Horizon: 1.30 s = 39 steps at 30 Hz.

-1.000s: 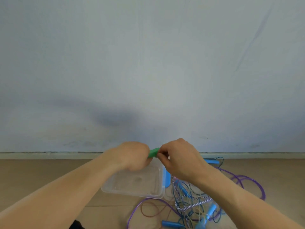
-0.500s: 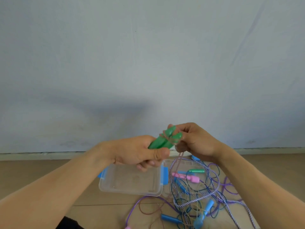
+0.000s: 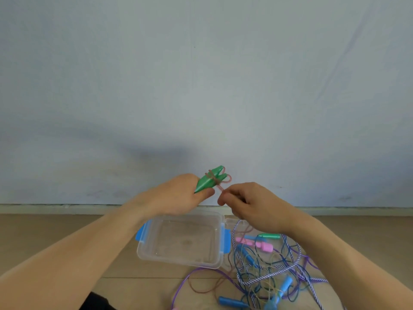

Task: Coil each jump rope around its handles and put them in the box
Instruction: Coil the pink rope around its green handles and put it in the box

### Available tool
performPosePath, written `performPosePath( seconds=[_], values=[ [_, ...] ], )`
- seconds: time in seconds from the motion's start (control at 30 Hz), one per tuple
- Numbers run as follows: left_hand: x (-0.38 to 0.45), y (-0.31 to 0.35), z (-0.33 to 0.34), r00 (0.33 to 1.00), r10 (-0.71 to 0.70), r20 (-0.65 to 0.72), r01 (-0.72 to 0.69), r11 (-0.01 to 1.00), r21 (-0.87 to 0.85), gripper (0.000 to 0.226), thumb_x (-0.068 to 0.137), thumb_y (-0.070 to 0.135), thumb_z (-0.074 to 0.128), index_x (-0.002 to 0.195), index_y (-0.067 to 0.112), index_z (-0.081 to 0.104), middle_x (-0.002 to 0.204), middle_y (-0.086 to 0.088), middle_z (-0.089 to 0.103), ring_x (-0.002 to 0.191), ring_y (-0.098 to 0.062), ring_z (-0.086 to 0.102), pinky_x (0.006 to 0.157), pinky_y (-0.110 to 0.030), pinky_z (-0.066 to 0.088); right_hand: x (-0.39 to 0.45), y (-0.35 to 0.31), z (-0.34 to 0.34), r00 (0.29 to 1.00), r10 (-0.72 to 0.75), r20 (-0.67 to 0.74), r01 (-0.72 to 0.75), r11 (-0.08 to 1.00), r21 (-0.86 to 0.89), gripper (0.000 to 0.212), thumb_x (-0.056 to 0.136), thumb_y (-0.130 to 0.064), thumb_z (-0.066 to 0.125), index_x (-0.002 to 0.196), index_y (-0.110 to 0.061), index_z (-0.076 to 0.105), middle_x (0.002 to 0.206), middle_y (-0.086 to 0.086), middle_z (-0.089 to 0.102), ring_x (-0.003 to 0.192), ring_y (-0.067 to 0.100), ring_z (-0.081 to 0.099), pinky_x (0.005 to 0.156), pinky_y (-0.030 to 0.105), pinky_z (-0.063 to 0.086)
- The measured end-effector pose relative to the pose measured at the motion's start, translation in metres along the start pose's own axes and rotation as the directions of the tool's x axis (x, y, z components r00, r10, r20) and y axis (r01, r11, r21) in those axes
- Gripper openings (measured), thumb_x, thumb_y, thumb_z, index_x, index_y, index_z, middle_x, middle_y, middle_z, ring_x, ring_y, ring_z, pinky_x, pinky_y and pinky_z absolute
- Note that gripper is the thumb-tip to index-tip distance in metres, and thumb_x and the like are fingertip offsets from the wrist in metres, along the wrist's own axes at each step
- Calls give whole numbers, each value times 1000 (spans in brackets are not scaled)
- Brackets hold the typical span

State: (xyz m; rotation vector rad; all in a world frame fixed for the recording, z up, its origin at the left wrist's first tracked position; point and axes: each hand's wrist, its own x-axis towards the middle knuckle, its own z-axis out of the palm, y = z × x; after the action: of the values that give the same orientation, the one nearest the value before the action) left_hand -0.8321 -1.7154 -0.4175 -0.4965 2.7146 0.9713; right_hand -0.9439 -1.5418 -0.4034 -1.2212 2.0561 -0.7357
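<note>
My left hand [image 3: 178, 195] grips two green handles [image 3: 209, 181] held together, pointing up and to the right, above the box. A thin pinkish-brown rope [image 3: 215, 179] crosses them in a few turns near their tips. My right hand [image 3: 250, 204] pinches that rope just below and right of the handles. The clear plastic box [image 3: 178, 260] with blue latches sits open on the floor beneath my hands, with nothing in it.
A tangle of jump ropes [image 3: 268, 271] lies on the floor right of the box: blue, purple, striped white-blue cords, with pink handles [image 3: 257, 243], a green handle [image 3: 269, 236] and blue handles [image 3: 232, 302]. A pale wall rises close behind.
My right hand has come off the handle tips and dropped lower right, drawing the rope down. The view has tilted lower, showing more floor and rope pile.
</note>
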Motion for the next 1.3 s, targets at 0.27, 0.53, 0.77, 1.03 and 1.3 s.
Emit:
performPosePath(
  seconds=[0.27, 0.53, 0.77, 1.03, 1.3],
  values=[
    [-5, 21, 35, 970, -134, 202, -5, 823, 568, 33, 98, 43, 51, 114, 15, 60, 114, -8, 67, 100, -29, 63, 74, -33, 43, 0, 0, -19, 999, -34, -27, 20, 905, -424, 35, 74, -53, 78, 73, -18, 74, 64, -5, 69, 59, 7, 62, 58, 25, 51],
    [-17, 25, 26, 924, 276, 267, -292, 956, 24, 21, 98, 43, 54, 93, 23, 56, 69, 7, 50, 58, -5, 43, 56, -22, 33, 0, 20, -31, 994, 51, -97, -34, 984, 174, 43, 65, -53, 76, 58, -11, 70, 48, 4, 49, 47, 13, 37, 48, 21, 31],
    [-27, 18, -8, 969, 188, 159, 2, 641, -767, 30, 93, 39, 50, 67, 27, 59, 59, 5, 32, 48, -8, 21, 42, -20, 19, 10, -7, -21, 997, -39, 60, 1, 851, 525, 40, 94, -42, 50, 84, -10, 72, 52, 1, 39, 49, 15, 26, 47, 20, 27],
    [-8, -14, -5, 979, -202, 26, 190, 857, -479, 40, 97, 42, 55, 70, 15, 44, 52, 4, 44, 43, -14, 30, 44, -25, 27, 5, -7, -5, 999, -14, 51, 15, 1000, -20, 35, 102, -30, 48, 105, -4, 70, 61, -1, 62, 49, 10, 47, 54, 16, 42],
    [-20, 22, 31, 880, -253, 403, 34, 878, 477, 36, 99, 43, 52, 93, 9, 61, 83, -5, 60, 74, -24, 52, 65, -30, 39, -2, -9, 1, 966, -81, 246, 154, 944, -292, 12, 86, -29, 71, 82, -23, 80, 60, -5, 70, 49, 7, 56, 49, 13, 38]
  ],
)
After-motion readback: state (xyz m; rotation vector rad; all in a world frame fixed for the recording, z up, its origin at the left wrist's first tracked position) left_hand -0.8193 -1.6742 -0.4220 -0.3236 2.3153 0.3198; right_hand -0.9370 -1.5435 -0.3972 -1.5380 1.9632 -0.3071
